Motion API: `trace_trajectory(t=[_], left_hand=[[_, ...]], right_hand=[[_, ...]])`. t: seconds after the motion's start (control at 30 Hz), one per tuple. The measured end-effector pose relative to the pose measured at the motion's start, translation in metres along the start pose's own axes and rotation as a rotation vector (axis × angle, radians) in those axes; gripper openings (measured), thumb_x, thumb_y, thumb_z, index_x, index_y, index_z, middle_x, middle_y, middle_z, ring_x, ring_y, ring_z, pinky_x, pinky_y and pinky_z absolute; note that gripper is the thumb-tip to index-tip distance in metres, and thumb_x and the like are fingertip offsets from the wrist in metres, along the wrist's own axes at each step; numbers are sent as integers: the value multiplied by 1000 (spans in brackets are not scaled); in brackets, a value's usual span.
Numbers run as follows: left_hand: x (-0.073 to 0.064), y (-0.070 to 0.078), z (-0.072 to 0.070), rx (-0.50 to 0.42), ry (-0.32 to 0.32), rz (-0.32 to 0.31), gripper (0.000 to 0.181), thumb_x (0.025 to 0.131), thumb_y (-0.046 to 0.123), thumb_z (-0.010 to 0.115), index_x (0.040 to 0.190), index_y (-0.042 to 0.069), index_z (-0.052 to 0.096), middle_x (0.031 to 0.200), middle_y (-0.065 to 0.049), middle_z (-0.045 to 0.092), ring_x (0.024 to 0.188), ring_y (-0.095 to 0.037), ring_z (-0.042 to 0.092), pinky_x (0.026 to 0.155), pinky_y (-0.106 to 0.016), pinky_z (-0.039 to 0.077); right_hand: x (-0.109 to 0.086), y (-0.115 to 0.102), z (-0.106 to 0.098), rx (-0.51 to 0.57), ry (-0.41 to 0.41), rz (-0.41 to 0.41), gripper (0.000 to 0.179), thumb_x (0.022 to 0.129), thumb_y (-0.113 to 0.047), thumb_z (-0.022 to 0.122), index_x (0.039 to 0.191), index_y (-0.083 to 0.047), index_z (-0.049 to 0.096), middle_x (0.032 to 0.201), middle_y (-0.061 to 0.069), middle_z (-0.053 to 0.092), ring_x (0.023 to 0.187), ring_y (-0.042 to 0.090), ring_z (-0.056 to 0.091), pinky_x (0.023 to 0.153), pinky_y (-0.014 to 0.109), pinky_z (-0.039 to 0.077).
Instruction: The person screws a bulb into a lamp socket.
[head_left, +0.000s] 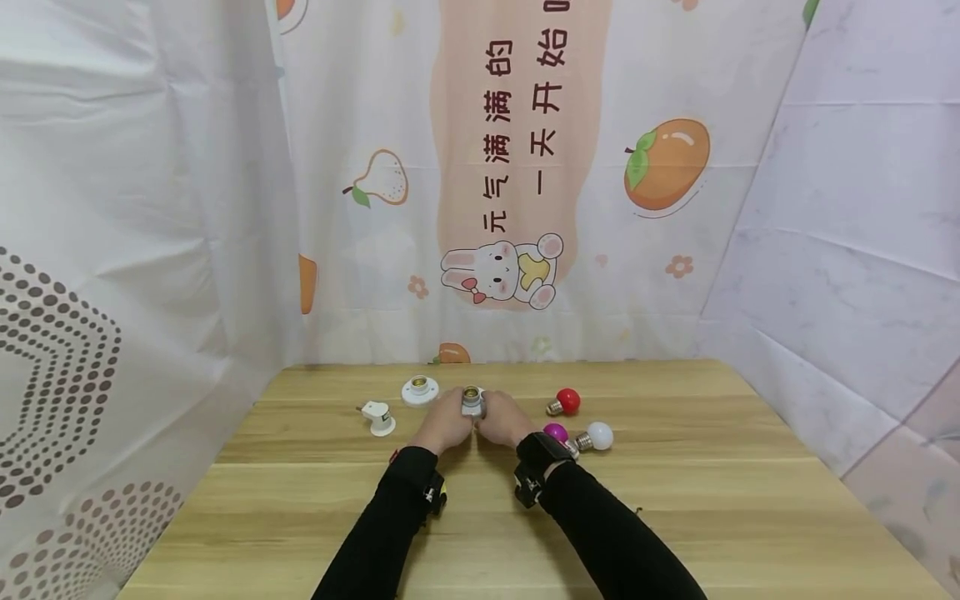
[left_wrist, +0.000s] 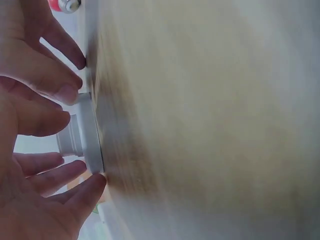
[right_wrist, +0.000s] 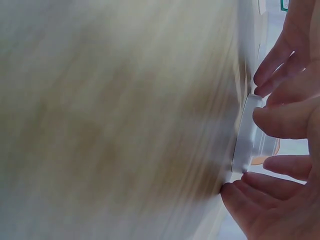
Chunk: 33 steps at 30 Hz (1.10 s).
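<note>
A lamp socket with a pale square base and a brass-coloured threaded opening sits on the wooden table, opening upward. My left hand holds it from the left, thumb in front and fingers around the side of the base. From the right, my right hand grips the same base in a mirrored way. Up close, the socket's flat base shows between both hands in the left wrist view. The right wrist view has the base low at the tabletop, with fingertips at its edges.
Left of the hands are a round white lamp socket and a white angled lamp fitting. To the right lie a red bulb, a purple bulb and a white bulb. A printed curtain hangs behind the table.
</note>
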<state>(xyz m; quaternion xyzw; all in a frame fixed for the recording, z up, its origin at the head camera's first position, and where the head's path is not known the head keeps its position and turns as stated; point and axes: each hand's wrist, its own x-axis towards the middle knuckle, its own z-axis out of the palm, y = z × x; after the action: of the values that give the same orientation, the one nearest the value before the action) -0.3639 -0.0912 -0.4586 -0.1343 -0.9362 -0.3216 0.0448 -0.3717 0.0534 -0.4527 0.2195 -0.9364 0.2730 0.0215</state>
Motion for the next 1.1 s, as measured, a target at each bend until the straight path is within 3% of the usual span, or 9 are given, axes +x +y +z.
trace_trajectory(t=[0.13,0.2,0.37,0.47,0.6,0.77,0.87,1.1], left_hand=[[-2,3,-1,14,-39,9,38,92,3,62,128,-8,56,121,-23,63,111,-33,61,97,-47,49],[-4,6,-1,18,-62,11,38,90,2,62,126,-9,55,117,-23,63,104,-30,61,92,-46,51],[-6,12,-4,32,-82,-24,45,89,6,68,127,-12,51,108,-24,64,86,-27,58,77,-41,50],[-7,12,-5,70,-86,-54,53,86,7,74,129,-13,50,111,-26,62,91,-30,59,81,-42,51],[-7,10,-6,132,-112,-44,44,81,10,80,115,-10,62,106,-23,64,95,-31,59,86,-42,52],[-6,7,-9,127,-160,-22,23,77,6,83,92,-2,68,83,-10,64,74,-22,56,69,-34,49],[-6,6,-11,119,-179,-12,23,78,8,84,89,-1,67,77,-7,61,66,-19,53,62,-30,47],[-8,6,-11,116,-183,-19,32,73,15,91,88,0,67,76,-4,61,67,-17,51,66,-31,47]], right_hand=[[2,1,-1,15,1,12,21,83,-4,74,102,3,67,95,14,69,86,27,63,81,42,53],[2,0,-1,28,0,39,23,83,-5,75,103,3,67,98,15,69,92,29,65,86,44,53],[0,0,-4,49,9,105,40,79,-2,76,116,9,62,111,22,67,109,37,63,97,47,51],[-3,-1,-5,62,6,127,49,79,-2,78,123,10,60,118,25,65,113,38,61,100,48,49],[-6,-1,-6,62,-14,140,48,75,-5,84,116,8,63,109,19,67,99,30,63,91,44,52],[-10,-3,-8,51,-51,142,42,68,-9,91,100,0,65,92,9,66,82,22,60,81,40,53],[-12,-5,-8,65,-64,131,42,69,-10,91,100,1,64,90,8,65,81,22,60,81,41,53],[-19,-4,-4,56,-51,35,38,70,-14,91,91,0,62,81,5,62,74,20,57,71,36,52]])
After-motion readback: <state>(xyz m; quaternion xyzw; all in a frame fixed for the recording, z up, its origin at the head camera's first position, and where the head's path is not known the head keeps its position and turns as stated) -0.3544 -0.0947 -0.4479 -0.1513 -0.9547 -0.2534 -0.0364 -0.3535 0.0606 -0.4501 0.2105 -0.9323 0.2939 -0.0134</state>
